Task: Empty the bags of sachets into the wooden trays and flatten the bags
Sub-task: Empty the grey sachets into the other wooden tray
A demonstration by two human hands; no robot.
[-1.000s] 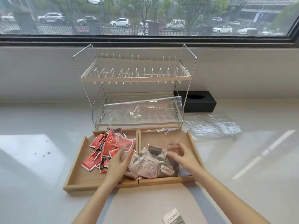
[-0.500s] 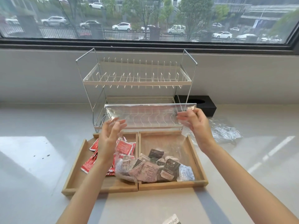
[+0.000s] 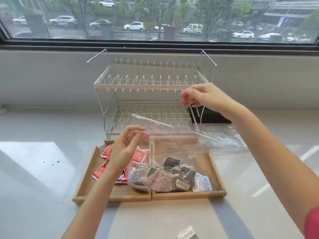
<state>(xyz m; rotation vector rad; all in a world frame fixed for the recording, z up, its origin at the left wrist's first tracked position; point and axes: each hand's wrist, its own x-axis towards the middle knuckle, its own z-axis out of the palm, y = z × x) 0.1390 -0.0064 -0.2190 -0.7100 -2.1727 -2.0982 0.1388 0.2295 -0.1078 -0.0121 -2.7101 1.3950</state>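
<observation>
Since the earlier frame the right hand [image 3: 205, 96] has risen off the clear bag [image 3: 172, 135], fingers spread and holding nothing. Head view: the left hand [image 3: 125, 149] also hangs loosely open, apart from the bag. The bag lies above the right wooden tray [image 3: 216, 171], long axis left-right, tilted down toward the right; mixed sachets [image 3: 169, 178] heap beneath, red sachets [image 3: 138, 156] in the left wooden tray [image 3: 86, 171].
</observation>
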